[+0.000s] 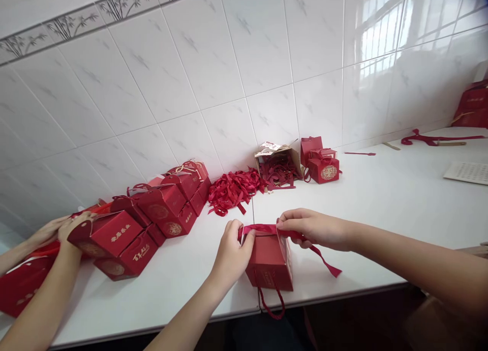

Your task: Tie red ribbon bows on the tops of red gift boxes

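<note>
In front of me a red gift box stands at the table's front edge, a twisted cord handle hanging from its near side over the edge. A red ribbon runs across its top. My left hand is closed at the top left corner, thumb and fingers pinching the ribbon against the box. With thumb and fingers pressed together, my right hand grips the ribbon at the right corner. The ribbon's loose end trails down to the right.
A heap of red ribbons lies beside an open cardboard carton of dark red pieces. Stacked red boxes line the left, where another person's hands are at work. A few boxes stand by the wall; a sheet lies far right.
</note>
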{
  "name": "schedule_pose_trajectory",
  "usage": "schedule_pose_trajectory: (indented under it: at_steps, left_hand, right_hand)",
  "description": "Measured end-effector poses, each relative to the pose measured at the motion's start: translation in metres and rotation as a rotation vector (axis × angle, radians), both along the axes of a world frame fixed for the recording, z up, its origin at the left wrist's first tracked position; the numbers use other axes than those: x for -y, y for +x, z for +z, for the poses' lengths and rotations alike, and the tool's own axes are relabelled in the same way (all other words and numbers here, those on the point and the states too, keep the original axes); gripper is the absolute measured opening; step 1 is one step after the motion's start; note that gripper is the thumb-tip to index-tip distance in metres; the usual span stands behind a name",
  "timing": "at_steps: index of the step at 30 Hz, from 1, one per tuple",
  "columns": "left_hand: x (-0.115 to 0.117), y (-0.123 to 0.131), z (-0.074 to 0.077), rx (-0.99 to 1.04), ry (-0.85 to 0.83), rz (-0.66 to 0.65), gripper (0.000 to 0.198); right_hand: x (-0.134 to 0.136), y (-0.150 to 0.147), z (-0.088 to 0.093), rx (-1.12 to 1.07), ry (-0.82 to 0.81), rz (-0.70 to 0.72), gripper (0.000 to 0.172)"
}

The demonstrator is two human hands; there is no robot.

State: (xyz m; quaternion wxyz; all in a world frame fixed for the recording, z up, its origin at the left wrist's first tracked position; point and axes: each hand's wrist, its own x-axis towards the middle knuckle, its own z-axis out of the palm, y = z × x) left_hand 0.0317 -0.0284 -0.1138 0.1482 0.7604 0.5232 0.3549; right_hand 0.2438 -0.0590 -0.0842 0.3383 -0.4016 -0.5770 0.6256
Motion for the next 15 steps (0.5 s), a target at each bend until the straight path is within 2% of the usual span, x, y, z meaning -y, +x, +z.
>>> schedule_pose_trajectory:
  at_steps: [4, 9, 12, 15]
  left_hand:
    - [0.004, 0.005, 0.001, -0.086, 0.010, 0.019, 0.017]
    - [0.010, 0.012, 0.001, -0.129, -0.036, 0.011, 0.020]
    - [0.012, 0.008, 0.004, -0.048, -0.083, -0.096, 0.025]
    - [0.010, -0.004, 0.008, 0.182, -0.301, -0.241, 0.034]
  right_hand:
    - [0.001, 0.000, 0.000, -0.005, 0.029, 0.029, 0.038]
    - [0.006, -0.005, 0.001, 0.086, 0.030, 0.108, 0.038]
    - [0.007, -0.006, 0.001, 0.132, 0.053, 0.078, 0.038]
    - [0.002, -0.001, -0.001, 0.191, 0.080, 0.026, 0.039]
